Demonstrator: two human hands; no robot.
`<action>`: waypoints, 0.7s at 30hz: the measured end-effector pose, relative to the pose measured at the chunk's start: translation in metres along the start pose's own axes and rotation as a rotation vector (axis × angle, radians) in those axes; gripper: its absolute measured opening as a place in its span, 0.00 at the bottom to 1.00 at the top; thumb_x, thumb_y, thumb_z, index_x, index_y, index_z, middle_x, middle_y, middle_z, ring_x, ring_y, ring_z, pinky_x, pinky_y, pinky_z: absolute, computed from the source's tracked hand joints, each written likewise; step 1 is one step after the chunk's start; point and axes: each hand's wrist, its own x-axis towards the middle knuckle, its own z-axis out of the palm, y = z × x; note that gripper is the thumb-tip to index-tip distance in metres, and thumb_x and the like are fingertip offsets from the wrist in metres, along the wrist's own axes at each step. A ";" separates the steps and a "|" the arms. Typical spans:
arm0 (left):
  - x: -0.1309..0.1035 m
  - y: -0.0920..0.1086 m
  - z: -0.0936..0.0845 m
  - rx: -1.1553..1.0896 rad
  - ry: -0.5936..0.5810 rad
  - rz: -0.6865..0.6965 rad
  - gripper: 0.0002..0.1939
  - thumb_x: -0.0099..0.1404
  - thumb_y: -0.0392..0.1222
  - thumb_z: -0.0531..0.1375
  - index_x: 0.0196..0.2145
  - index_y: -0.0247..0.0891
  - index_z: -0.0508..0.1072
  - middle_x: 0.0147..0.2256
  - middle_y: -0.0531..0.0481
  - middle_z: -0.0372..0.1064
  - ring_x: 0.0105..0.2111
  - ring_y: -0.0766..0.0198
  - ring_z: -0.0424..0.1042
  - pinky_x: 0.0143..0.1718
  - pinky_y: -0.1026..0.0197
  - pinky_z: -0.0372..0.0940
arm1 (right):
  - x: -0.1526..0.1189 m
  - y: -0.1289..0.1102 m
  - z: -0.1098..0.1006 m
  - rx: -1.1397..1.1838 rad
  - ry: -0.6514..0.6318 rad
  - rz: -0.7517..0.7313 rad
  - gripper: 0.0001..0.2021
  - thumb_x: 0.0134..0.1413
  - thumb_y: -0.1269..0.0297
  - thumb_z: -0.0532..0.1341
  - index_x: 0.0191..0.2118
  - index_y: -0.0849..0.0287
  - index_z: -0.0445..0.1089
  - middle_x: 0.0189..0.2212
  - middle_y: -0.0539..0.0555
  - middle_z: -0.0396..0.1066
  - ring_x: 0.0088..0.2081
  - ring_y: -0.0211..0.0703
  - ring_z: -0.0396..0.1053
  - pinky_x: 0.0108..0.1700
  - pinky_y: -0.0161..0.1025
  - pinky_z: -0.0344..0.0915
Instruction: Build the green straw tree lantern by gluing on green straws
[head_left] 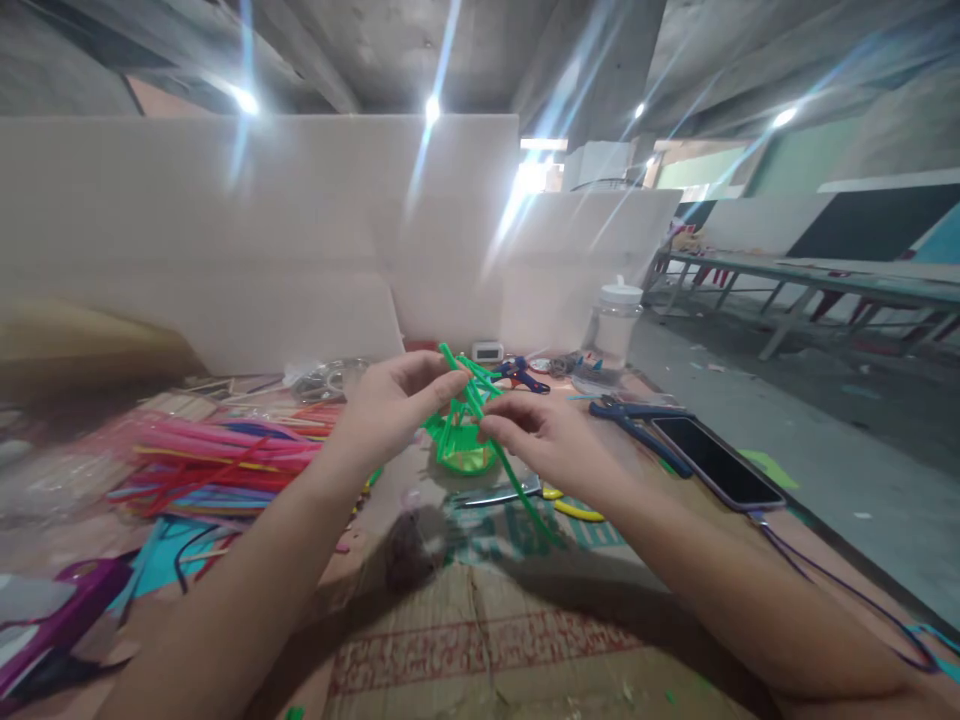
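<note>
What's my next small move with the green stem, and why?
Probably bend the green stem toward the green frame with the right grip: it pinches the stem, the left grip holds green strands higher up, and the stem's tail appears loose, extending past the scissors.

So the long stem (516, 483) is a really loud, solid green, and the little round piece (466, 455) is the same green, while the bundle of stems (240, 460) on the left goes pink, red, yellow, blue and lavender. Scissors (534, 488) are silver with bright yellow handles, the pliers (651, 443) dark blue, the phone (716, 460) black-screened with a pale purple edge. Brown cardboard (397, 600) underneath has teal lettering and a squiggly red patterned band, with plain off-white panels (262, 220) behind.
</note>
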 end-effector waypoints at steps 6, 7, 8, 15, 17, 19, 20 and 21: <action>-0.003 0.000 0.002 -0.063 -0.009 0.025 0.13 0.60 0.51 0.64 0.33 0.37 0.74 0.31 0.51 0.73 0.31 0.64 0.70 0.34 0.63 0.65 | -0.003 0.002 0.014 0.427 -0.117 0.203 0.12 0.56 0.56 0.61 0.28 0.58 0.70 0.19 0.47 0.71 0.22 0.35 0.65 0.28 0.34 0.59; -0.004 -0.001 0.001 -0.072 -0.010 0.023 0.13 0.60 0.50 0.64 0.33 0.37 0.75 0.32 0.51 0.74 0.32 0.64 0.71 0.34 0.62 0.66 | -0.004 0.002 0.016 0.462 -0.144 0.232 0.12 0.56 0.55 0.61 0.28 0.58 0.70 0.19 0.47 0.71 0.21 0.34 0.64 0.26 0.33 0.58; -0.005 -0.002 0.000 -0.077 -0.014 0.024 0.12 0.61 0.50 0.64 0.33 0.38 0.75 0.32 0.50 0.74 0.33 0.63 0.71 0.35 0.62 0.66 | -0.005 0.003 0.018 0.478 -0.166 0.252 0.12 0.56 0.55 0.62 0.28 0.58 0.71 0.20 0.48 0.72 0.21 0.34 0.63 0.25 0.33 0.56; -0.005 -0.011 -0.002 0.174 -0.040 0.146 0.10 0.65 0.47 0.61 0.31 0.38 0.75 0.33 0.49 0.74 0.37 0.60 0.71 0.40 0.59 0.64 | -0.005 0.005 0.031 0.650 -0.011 0.366 0.13 0.49 0.54 0.66 0.35 0.56 0.67 0.21 0.46 0.74 0.15 0.31 0.54 0.20 0.32 0.47; -0.004 -0.011 -0.001 0.207 -0.030 0.155 0.10 0.65 0.47 0.61 0.31 0.39 0.75 0.33 0.49 0.74 0.36 0.61 0.70 0.39 0.59 0.63 | -0.004 0.006 0.035 0.687 0.029 0.394 0.14 0.49 0.53 0.67 0.33 0.56 0.65 0.20 0.47 0.74 0.15 0.31 0.54 0.20 0.31 0.48; -0.003 -0.012 -0.001 0.224 -0.019 0.141 0.10 0.65 0.47 0.61 0.31 0.39 0.75 0.32 0.50 0.74 0.35 0.61 0.70 0.38 0.60 0.63 | -0.003 0.008 0.039 0.699 0.060 0.387 0.15 0.49 0.52 0.67 0.31 0.56 0.64 0.20 0.47 0.73 0.15 0.31 0.55 0.19 0.31 0.48; -0.002 -0.012 -0.002 0.232 -0.012 0.133 0.09 0.65 0.46 0.61 0.31 0.39 0.75 0.31 0.51 0.73 0.34 0.61 0.70 0.38 0.60 0.63 | -0.003 0.010 0.040 0.696 0.073 0.380 0.16 0.49 0.51 0.67 0.30 0.57 0.64 0.20 0.48 0.73 0.15 0.31 0.55 0.19 0.31 0.49; -0.002 -0.013 -0.002 0.240 -0.004 0.132 0.09 0.64 0.46 0.61 0.32 0.39 0.75 0.31 0.51 0.74 0.34 0.62 0.70 0.38 0.60 0.63 | -0.003 0.012 0.042 0.695 0.086 0.376 0.16 0.49 0.51 0.67 0.31 0.57 0.65 0.20 0.48 0.73 0.15 0.31 0.56 0.20 0.31 0.49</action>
